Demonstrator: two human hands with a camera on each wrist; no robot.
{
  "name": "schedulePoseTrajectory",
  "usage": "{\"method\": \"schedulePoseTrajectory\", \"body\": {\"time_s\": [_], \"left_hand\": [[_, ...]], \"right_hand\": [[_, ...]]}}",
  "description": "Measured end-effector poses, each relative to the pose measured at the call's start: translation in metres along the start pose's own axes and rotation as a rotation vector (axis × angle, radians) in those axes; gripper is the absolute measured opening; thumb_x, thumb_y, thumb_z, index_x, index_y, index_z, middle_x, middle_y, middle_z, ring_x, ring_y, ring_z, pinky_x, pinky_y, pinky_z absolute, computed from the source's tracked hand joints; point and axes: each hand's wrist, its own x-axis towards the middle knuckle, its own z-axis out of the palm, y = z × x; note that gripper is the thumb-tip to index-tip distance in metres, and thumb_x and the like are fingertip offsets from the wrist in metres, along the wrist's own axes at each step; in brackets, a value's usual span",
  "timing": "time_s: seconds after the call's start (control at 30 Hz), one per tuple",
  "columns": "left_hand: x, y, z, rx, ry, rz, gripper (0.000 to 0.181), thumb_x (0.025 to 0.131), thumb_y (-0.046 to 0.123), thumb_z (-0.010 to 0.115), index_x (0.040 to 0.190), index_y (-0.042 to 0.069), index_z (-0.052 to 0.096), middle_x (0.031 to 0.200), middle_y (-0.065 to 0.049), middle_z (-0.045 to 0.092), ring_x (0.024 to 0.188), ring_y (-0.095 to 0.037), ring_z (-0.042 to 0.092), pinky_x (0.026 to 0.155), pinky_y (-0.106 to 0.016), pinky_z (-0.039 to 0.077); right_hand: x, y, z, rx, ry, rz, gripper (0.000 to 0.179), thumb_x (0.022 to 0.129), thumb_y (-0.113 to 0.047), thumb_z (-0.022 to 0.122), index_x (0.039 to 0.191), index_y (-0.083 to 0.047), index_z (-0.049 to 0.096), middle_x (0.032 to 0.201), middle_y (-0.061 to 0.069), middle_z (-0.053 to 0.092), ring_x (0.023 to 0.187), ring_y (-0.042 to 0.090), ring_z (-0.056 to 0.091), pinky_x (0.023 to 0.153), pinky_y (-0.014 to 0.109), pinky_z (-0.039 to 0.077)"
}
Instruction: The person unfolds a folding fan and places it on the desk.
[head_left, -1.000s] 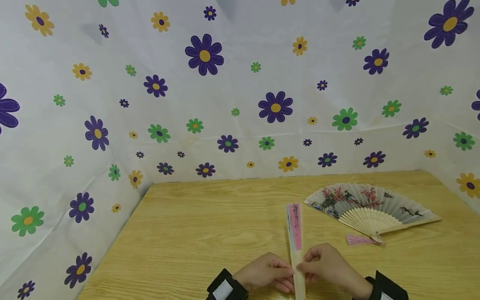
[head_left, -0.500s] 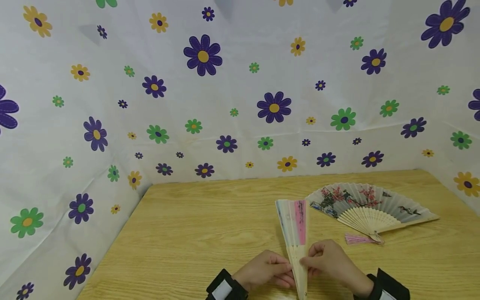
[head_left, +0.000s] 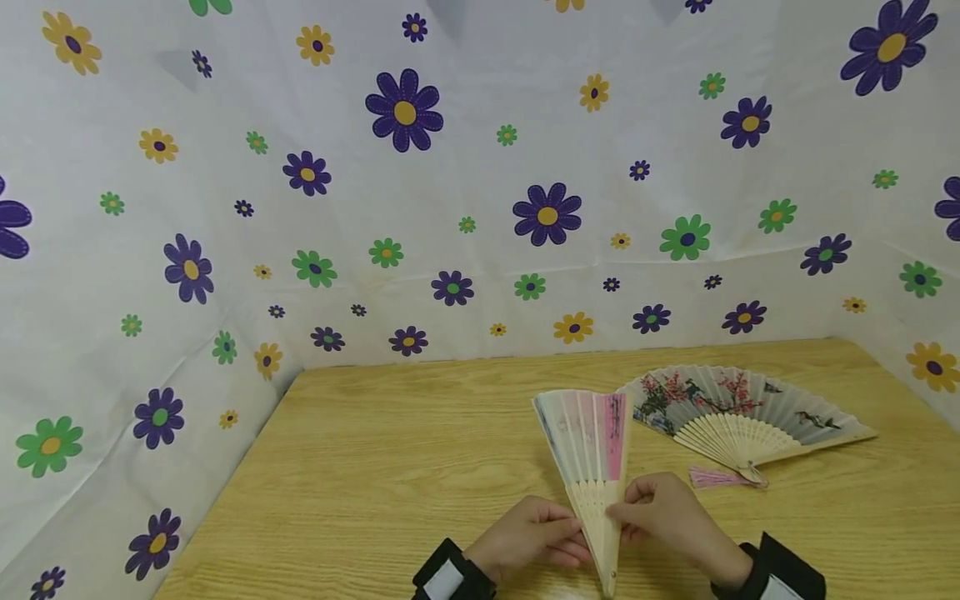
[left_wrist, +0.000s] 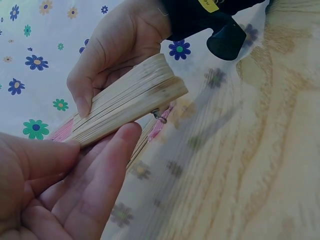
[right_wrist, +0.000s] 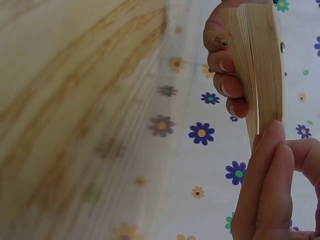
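A partly spread folding fan, pale and pink with bamboo ribs, stands between both hands in the head view, its pivot end toward me. My left hand pinches its left edge between thumb and fingers. On the right edge, my right hand pinches the ribs low down. Close up in the left wrist view, the stacked bamboo ribs show a metal pivot pin, with a pink tassel behind. In the right wrist view a narrow gap splits the ribs. The lower part of the right hand's grip is partly hidden.
A second folding fan, fully spread with painted blossoms and birds, lies at the right on the wooden table. Its pink tassel lies beside the pivot. White flower-printed cloth encloses the back and sides.
From a nearly closed strip, the held fan has spread into a narrow wedge, its left edge swinging left. The right hand has shifted slightly up and right. The other fan stays put.
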Motion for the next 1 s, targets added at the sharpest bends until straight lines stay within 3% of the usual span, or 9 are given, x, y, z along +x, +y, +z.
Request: {"method": "schedulePoseTrajectory", "body": {"time_s": [0.33, 0.57, 0.73, 1.0], "left_hand": [[0.0010, 0.0000, 0.0020, -0.040, 0.072, 0.050, 0.028, 0.101, 0.000, 0.047, 0.112, -0.023, 0.061, 0.106, -0.043, 0.063, 0.086, -0.020, 0.070, 0.068, -0.017, 0.059], [0.0012, -0.0009, -0.0007, -0.055, 0.037, 0.079, 0.030, 0.102, 0.000, 0.045, 0.116, -0.024, 0.057, 0.111, -0.044, 0.061, 0.090, -0.020, 0.069, 0.070, -0.015, 0.058], [0.0016, -0.0029, -0.0035, -0.089, 0.009, 0.112, 0.030, 0.102, 0.002, 0.047, 0.114, -0.021, 0.060, 0.106, -0.037, 0.067, 0.090, -0.020, 0.070, 0.074, -0.018, 0.059], [0.0032, -0.0016, 0.0012, -0.117, 0.112, 0.061, 0.026, 0.101, -0.004, 0.045, 0.109, -0.024, 0.060, 0.107, -0.042, 0.064, 0.084, -0.015, 0.070, 0.061, -0.009, 0.056]], "right_hand": [[0.0022, 0.0016, -0.0046, 0.015, 0.056, 0.033, 0.017, 0.086, -0.003, 0.066, 0.073, 0.007, 0.064, 0.057, -0.004, 0.067, 0.054, 0.009, 0.064, 0.051, 0.019, 0.057], [0.0034, 0.0004, -0.0063, 0.026, 0.073, 0.042, 0.017, 0.086, -0.005, 0.067, 0.074, 0.007, 0.066, 0.056, -0.006, 0.067, 0.054, 0.009, 0.064, 0.051, 0.018, 0.055], [0.0043, 0.0012, -0.0075, 0.048, 0.085, 0.052, 0.017, 0.086, -0.004, 0.067, 0.073, 0.007, 0.066, 0.055, -0.007, 0.066, 0.054, 0.008, 0.064, 0.050, 0.016, 0.055], [0.0040, 0.0032, -0.0102, 0.080, 0.112, 0.070, 0.017, 0.088, -0.002, 0.064, 0.072, 0.005, 0.063, 0.056, -0.007, 0.066, 0.054, 0.005, 0.062, 0.050, 0.015, 0.055]]}}
